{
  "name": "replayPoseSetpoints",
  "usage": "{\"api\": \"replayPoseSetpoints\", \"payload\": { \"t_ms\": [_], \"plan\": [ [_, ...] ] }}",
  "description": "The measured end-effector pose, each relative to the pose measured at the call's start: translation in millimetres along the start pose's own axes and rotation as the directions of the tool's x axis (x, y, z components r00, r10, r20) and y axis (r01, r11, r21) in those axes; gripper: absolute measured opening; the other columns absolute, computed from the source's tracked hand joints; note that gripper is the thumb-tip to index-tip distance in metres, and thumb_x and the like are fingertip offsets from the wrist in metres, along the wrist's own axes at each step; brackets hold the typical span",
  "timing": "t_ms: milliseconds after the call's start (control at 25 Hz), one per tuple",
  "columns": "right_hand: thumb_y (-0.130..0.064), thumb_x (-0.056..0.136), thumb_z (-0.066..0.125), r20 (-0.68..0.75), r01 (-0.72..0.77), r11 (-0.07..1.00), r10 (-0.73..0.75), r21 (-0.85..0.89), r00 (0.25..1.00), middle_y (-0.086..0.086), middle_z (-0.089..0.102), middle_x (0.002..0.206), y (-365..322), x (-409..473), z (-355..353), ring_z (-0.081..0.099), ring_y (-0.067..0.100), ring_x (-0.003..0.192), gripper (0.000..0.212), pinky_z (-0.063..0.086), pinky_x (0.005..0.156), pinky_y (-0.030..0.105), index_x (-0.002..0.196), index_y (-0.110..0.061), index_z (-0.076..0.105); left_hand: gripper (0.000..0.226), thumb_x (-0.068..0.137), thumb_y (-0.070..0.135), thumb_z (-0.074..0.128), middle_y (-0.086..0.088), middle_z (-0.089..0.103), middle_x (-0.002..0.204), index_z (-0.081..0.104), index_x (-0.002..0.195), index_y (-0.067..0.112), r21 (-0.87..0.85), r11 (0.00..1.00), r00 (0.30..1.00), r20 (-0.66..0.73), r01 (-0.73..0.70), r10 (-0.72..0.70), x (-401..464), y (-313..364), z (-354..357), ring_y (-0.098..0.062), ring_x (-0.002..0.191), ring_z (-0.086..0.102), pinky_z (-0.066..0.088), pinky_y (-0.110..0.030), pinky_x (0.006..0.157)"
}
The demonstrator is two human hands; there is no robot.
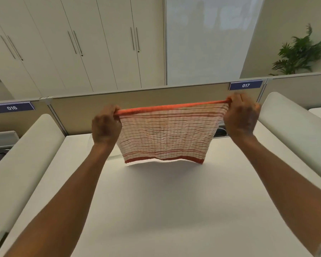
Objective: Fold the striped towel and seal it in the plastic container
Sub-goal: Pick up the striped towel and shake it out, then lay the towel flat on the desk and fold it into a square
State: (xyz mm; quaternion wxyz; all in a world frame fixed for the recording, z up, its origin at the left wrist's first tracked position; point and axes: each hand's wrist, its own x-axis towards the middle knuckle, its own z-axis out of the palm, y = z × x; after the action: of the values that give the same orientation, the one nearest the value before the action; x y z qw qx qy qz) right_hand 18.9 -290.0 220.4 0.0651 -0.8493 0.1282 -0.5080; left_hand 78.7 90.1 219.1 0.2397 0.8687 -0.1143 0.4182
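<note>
The left hand (105, 125) and the right hand (241, 115) each pinch an upper corner of the striped towel (167, 134), fingers closed on its orange top hem, which is pulled taut between them. The towel hangs in the air above the white table (167, 210), its lower orange border just clear of the surface and casting a soft shadow there. It looks like a single spread layer, so I judge the folding barely begun. No plastic container is clearly in view on the table; a dark object behind the towel's right edge is too hidden to name. Folding, packing and sealing all remain.
</note>
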Motion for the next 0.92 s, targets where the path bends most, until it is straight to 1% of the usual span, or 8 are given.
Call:
{"api": "replayPoseSetpoints", "payload": {
  "t_ms": [120, 280, 400, 520, 640, 760, 840, 920],
  "plan": [
    [-0.013, 0.086, 0.05, 0.056, -0.111, 0.993, 0.108, 0.042, 0.993, 0.005, 0.062, 0.089, 9.4, -66.5, -27.4, 0.054, 0.031, 0.08, 0.014, 0.033, 0.068, 0.038, 0.093, -0.022, 0.058, 0.019, 0.077, -0.006, 0.059, -0.013, 0.071, 0.086, 0.068, 0.089, 0.006, -0.101, 0.99, 0.992, -0.07, 0.1, -0.107, -64.8, -0.7, -14.9, -0.033, 0.078, 0.064, 0.05, -0.037, 0.065],
    [-0.003, 0.082, 0.067, 0.263, -0.196, 0.979, 0.174, 0.059, 0.949, 0.003, 0.064, 0.085, 39.5, -174.0, -59.7, 0.053, 0.032, 0.077, 0.024, 0.042, 0.064, 0.041, 0.092, -0.023, 0.06, 0.036, 0.065, -0.021, 0.062, -0.009, 0.071, 0.087, 0.069, 0.089, 0.005, -0.143, 0.968, 0.979, 0.023, 0.204, -0.203, -164.3, -20.6, -29.1, -0.029, 0.081, 0.067, 0.047, -0.028, 0.076],
    [-0.002, 0.083, 0.065, 0.442, -0.303, 0.952, 0.256, 0.037, 0.859, -0.008, 0.063, 0.085, 51.8, -234.9, -75.4, 0.05, 0.021, 0.079, 0.028, 0.045, 0.06, 0.035, 0.09, -0.028, 0.058, 0.039, 0.066, -0.023, 0.064, 0.0, 0.07, 0.086, 0.069, 0.087, 0.01, -0.186, 0.947, 0.959, 0.155, 0.263, -0.236, -218.5, -36.2, -29.4, -0.019, 0.08, 0.066, 0.045, -0.013, 0.079],
    [-0.002, 0.086, 0.058, 0.577, -0.434, 0.9, 0.335, 0.037, 0.745, -0.016, 0.062, 0.082, 53.1, -264.8, -75.1, 0.053, 0.016, 0.077, 0.032, 0.042, 0.058, 0.032, 0.086, -0.034, 0.054, 0.04, 0.074, -0.019, 0.061, 0.009, 0.071, 0.087, 0.069, 0.09, 0.018, -0.235, 0.876, 0.89, 0.294, 0.422, -0.35, -245.2, -48.0, -22.2, -0.007, 0.078, 0.066, 0.044, -0.003, 0.073],
    [-0.004, 0.087, 0.056, 0.617, -0.547, 0.834, 0.399, 0.063, 0.679, -0.017, 0.064, 0.076, 50.7, -265.0, -63.6, 0.06, 0.009, 0.072, 0.027, 0.04, 0.053, 0.025, 0.082, -0.031, 0.055, 0.037, 0.083, -0.008, 0.059, 0.016, 0.07, 0.087, 0.069, 0.09, 0.026, -0.205, 0.816, 0.817, 0.361, 0.541, -0.451, -248.6, -60.4, -10.6, -0.005, 0.079, 0.066, 0.046, -0.005, 0.066],
    [-0.006, 0.086, 0.065, 0.604, -0.588, 0.802, 0.418, 0.106, 0.679, -0.005, 0.067, 0.077, 47.0, -253.2, -44.8, 0.063, 0.019, 0.07, 0.019, 0.038, 0.056, 0.016, 0.087, -0.023, 0.059, 0.027, 0.088, 0.005, 0.063, 0.022, 0.068, 0.083, 0.068, 0.088, 0.031, -0.162, 0.777, 0.76, 0.401, 0.608, -0.511, -240.0, -70.6, 2.6, -0.007, 0.08, 0.066, 0.043, -0.01, 0.066],
    [-0.01, 0.085, 0.069, 0.604, -0.605, 0.79, 0.433, 0.104, 0.669, -0.002, 0.068, 0.08, 45.5, -244.9, -29.2, 0.063, 0.021, 0.073, 0.013, 0.04, 0.058, 0.022, 0.088, -0.019, 0.061, 0.02, 0.091, 0.012, 0.062, 0.021, 0.067, 0.083, 0.069, 0.09, 0.031, -0.134, 0.763, 0.73, 0.434, 0.632, -0.528, -233.6, -77.5, 12.1, -0.007, 0.081, 0.065, 0.041, -0.011, 0.066],
    [-0.017, 0.085, 0.07, 0.606, -0.613, 0.787, 0.453, 0.075, 0.654, -0.003, 0.068, 0.081, 44.9, -236.3, -13.2, 0.062, 0.02, 0.073, 0.012, 0.042, 0.063, 0.027, 0.089, -0.022, 0.061, 0.017, 0.093, 0.016, 0.061, 0.015, 0.069, 0.084, 0.071, 0.091, 0.029, -0.1, 0.775, 0.724, 0.448, 0.624, -0.525, -228.1, -85.8, 22.8, -0.008, 0.08, 0.063, 0.041, -0.013, 0.066]
  ]
}}
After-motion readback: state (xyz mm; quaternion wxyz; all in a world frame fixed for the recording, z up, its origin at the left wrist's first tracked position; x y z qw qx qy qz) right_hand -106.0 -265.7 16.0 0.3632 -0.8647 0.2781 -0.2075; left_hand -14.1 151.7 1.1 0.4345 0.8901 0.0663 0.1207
